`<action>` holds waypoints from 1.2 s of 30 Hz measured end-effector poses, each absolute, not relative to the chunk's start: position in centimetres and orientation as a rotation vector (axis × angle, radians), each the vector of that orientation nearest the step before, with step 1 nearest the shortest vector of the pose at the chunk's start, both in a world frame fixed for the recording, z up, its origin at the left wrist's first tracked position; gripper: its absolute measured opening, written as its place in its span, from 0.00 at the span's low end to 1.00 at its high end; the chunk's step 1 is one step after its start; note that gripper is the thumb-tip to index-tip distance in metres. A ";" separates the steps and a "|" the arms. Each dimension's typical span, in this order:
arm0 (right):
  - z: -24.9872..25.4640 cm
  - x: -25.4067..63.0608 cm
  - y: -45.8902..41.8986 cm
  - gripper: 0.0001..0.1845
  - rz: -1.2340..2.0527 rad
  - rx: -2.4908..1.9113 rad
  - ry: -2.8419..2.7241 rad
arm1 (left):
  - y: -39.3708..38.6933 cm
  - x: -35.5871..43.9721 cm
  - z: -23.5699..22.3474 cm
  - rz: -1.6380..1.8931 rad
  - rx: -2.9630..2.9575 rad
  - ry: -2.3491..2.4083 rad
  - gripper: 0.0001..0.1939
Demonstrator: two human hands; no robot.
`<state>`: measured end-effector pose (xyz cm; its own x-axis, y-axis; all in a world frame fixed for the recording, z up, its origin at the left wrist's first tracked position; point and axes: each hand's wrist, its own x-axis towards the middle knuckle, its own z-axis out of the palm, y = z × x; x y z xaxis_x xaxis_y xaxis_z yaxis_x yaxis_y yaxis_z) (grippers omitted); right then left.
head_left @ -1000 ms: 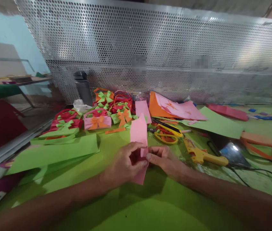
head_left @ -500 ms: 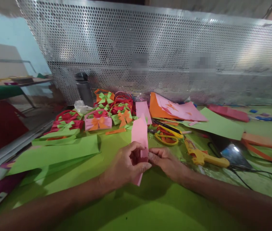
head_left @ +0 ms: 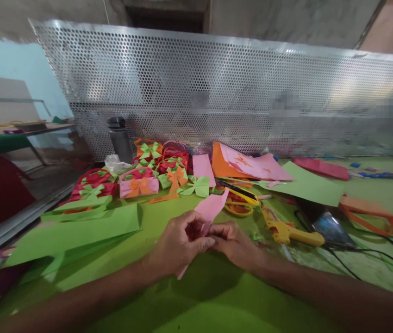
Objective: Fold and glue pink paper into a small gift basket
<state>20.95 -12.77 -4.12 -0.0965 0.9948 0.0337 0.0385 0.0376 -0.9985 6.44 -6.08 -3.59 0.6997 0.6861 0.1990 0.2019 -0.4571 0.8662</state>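
Observation:
A pink strip (head_left: pixel 213 206) of paper or thin felt is held over the green tabletop, tilted up to the right and folded near its middle. My left hand (head_left: pixel 178 240) is closed around its middle, thumb and fingers pinching it. Pressed against the same spot, my right hand (head_left: pixel 234 243) has its fingers closed on the fold; the fingertips partly hide it. One narrow end of the strip sticks out below my left hand. Just beyond the strip lie yellow-handled scissors (head_left: pixel 240 208) and a green bow (head_left: pixel 196 186).
Small bags with bows (head_left: pixel 139 186) crowd the back left beside a grey bottle (head_left: pixel 120 141). Green sheets (head_left: pixel 74 229) lie at left, pink sheets (head_left: pixel 257 164) at the back. A yellow glue gun (head_left: pixel 290 231) and a phone (head_left: pixel 331 226) with cables are at right. A perforated metal panel (head_left: pixel 168 83) stands behind.
The strip has turned from nearly upright to leaning right, its far end lower. My right hand has moved in closer to my left. The camera view has tilted up slightly.

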 end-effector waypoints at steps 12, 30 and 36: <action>-4.0 21.4 -12.7 0.08 1.309 -1.249 -1.270 | -6.0 6.4 -2.8 0.519 1.772 0.582 0.08; -4.4 21.5 -12.5 0.09 1.273 -1.243 -1.271 | -5.2 6.1 -3.0 0.454 1.685 0.555 0.10; -4.3 21.5 -12.6 0.08 1.277 -1.255 -1.223 | -4.9 6.0 -2.8 0.408 1.580 0.578 0.10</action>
